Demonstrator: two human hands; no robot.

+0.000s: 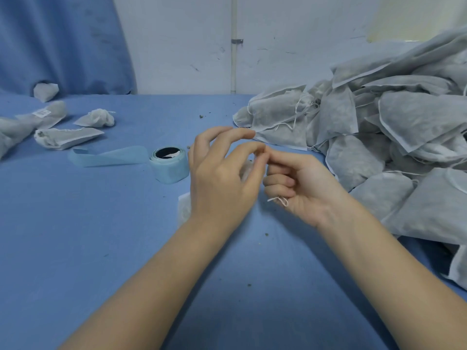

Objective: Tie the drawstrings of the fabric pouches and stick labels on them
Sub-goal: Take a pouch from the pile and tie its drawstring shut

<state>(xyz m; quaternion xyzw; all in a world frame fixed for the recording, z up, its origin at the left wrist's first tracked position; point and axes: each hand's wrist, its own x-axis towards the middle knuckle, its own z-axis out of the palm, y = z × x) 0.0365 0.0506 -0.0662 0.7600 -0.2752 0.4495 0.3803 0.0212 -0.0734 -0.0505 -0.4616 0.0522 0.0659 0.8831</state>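
Pouch [184,210] at frame centre, mostly hidden under left hand [222,183]. Left hand pinches near pouch top, other fingers spread. Right hand [300,185] curled, drawstring [279,199] looped over little finger. Label roll [169,164] just left of hands. Untied pouch heap [391,137] right; tied pouches [65,135] upper left.

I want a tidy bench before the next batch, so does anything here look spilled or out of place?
Yes. Small dark crumbs lie scattered on the blue table cover, as if filling leaked from the pouches. A loose strip of backing trails left from the label roll. One pouch sits apart at the far left.
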